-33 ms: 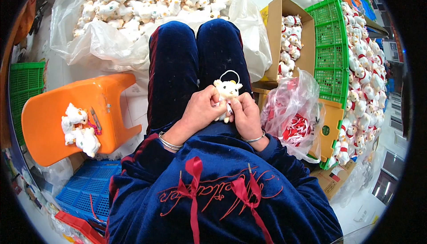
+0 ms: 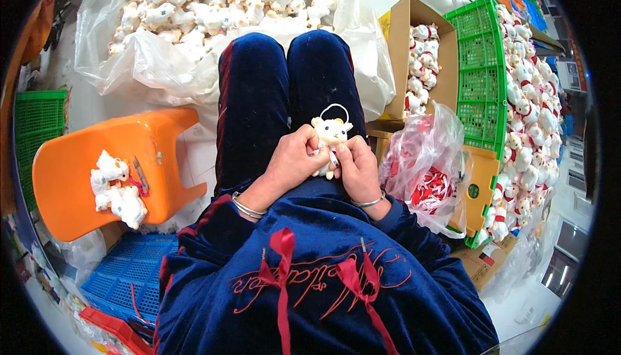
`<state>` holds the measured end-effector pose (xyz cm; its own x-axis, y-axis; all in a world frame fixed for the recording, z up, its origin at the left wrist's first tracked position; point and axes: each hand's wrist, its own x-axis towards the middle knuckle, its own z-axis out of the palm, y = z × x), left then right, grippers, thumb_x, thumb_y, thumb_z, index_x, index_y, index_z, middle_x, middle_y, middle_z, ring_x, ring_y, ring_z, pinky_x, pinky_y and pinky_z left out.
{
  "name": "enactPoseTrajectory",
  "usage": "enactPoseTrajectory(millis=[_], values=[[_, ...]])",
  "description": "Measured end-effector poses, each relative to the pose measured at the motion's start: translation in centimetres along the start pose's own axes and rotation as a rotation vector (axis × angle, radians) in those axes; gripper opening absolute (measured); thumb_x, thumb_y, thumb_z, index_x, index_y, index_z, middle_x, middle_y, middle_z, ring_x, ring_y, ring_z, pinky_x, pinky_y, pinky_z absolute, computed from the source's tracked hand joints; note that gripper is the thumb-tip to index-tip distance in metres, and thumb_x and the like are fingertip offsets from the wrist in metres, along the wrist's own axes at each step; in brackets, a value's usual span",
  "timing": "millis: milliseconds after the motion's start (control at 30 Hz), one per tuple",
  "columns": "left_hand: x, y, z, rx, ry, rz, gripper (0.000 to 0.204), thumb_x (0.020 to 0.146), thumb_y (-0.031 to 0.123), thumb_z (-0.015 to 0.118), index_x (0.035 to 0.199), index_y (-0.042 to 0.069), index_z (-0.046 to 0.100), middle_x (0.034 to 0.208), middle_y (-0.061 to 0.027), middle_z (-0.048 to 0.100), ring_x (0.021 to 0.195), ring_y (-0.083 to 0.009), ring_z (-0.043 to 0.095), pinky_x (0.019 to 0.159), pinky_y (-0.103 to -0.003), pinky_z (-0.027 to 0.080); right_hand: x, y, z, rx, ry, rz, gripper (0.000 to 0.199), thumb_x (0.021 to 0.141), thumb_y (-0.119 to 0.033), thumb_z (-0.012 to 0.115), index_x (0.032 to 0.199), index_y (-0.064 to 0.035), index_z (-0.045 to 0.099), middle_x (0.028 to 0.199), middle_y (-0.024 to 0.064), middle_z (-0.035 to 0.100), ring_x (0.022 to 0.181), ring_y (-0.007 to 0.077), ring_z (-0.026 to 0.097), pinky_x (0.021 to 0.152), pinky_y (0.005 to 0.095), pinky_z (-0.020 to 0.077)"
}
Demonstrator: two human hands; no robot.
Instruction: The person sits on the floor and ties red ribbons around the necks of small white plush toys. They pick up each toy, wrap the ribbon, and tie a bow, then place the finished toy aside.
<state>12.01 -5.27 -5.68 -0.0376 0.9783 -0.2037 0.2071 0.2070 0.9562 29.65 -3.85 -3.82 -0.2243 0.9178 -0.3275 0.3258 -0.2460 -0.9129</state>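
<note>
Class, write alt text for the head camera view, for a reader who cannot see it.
Both hands, left hand and right hand, hold a small white plush toy over a lap in blue velvet. An orange stool at left carries more toys; a clear bag of them lies ahead.

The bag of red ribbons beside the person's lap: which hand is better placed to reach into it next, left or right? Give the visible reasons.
Probably the right hand: the bag of red ribbons lies on its side, while the left hand would have to cross over the plush toy both hands hold.

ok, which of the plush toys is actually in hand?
The small white plush toy with a loop, held over the lap by both the left hand and right hand; the others lie loose.
</note>
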Motion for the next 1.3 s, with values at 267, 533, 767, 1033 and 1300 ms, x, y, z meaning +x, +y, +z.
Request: enactPoseTrajectory(millis=[267, 533, 767, 1033, 1300], values=[[-0.6, 0.2, -2.2, 0.040, -0.109, 0.134, 0.052, 0.081, 0.032, 0.080, 0.116, -0.001, 0.062, 0.110, -0.0237, 0.067, 0.098, -0.0330, 0.067, 0.089, -0.040, 0.053, 0.6, -1.9, -1.1, 0.161, -0.089, -0.030, 0.019, 0.107, -0.018, 0.056, 0.099, -0.0016, 0.060, 0.072, 0.0039, 0.066, 0.058, 0.0080, 0.059, 0.053, 0.0251, 0.0473], [-0.9, 2.9, -3.4, -0.193, -0.199, -0.030, 0.059, 0.083, 0.032, 0.082, 0.126, -0.002, 0.060, 0.113, -0.0168, 0.070, 0.102, -0.0234, 0.069, 0.091, -0.035, 0.054, 2.6, -2.5, -3.8, 0.291, -0.051, -0.019, 0.039, 0.113, -0.034, 0.038, 0.104, -0.0036, 0.060, 0.071, 0.0096, 0.066, 0.045, 0.0062, 0.042, 0.043, 0.0202, 0.0327], [0.0, 4.7, -3.3, -0.176, -0.049, 0.033, 0.058, 0.084, 0.028, 0.081, 0.129, -0.001, 0.058, 0.116, -0.0152, 0.070, 0.106, -0.0211, 0.069, 0.092, -0.035, 0.054, 4.0, -4.7, -3.2, 0.272, -0.330, -0.154, 0.042, 0.101, -0.024, 0.063, 0.133, 0.0015, 0.053, 0.128, 0.0111, 0.062, 0.116, 0.0165, 0.059, 0.101, 0.0307, 0.0461], [0.5, 4.8, -3.8, -0.246, -0.147, 0.050, 0.044, 0.090, 0.008, 0.067, 0.131, -0.001, 0.055, 0.122, -0.0160, 0.060, 0.107, -0.0211, 0.066, 0.081, -0.030, 0.056, 4.9, -5.0, -1.9, 0.291, -0.347, -0.165, 0.060, 0.095, -0.011, 0.069, 0.146, 0.0038, 0.042, 0.135, 0.0136, 0.061, 0.125, 0.0191, 0.059, 0.106, 0.0339, 0.0460], [1.6, 5.9, -4.5, 0.247, 0.083, 0.413, 0.035, 0.079, 0.006, 0.077, 0.113, 0.008, 0.067, 0.113, -0.0128, 0.059, 0.106, -0.0318, 0.060, 0.092, -0.039, 0.051, 5.3, -3.8, -2.4, 0.389, -0.325, -0.131, 0.059, 0.094, -0.006, 0.070, 0.145, 0.0058, 0.042, 0.132, 0.0155, 0.064, 0.122, 0.0196, 0.062, 0.104, 0.0330, 0.0487]])
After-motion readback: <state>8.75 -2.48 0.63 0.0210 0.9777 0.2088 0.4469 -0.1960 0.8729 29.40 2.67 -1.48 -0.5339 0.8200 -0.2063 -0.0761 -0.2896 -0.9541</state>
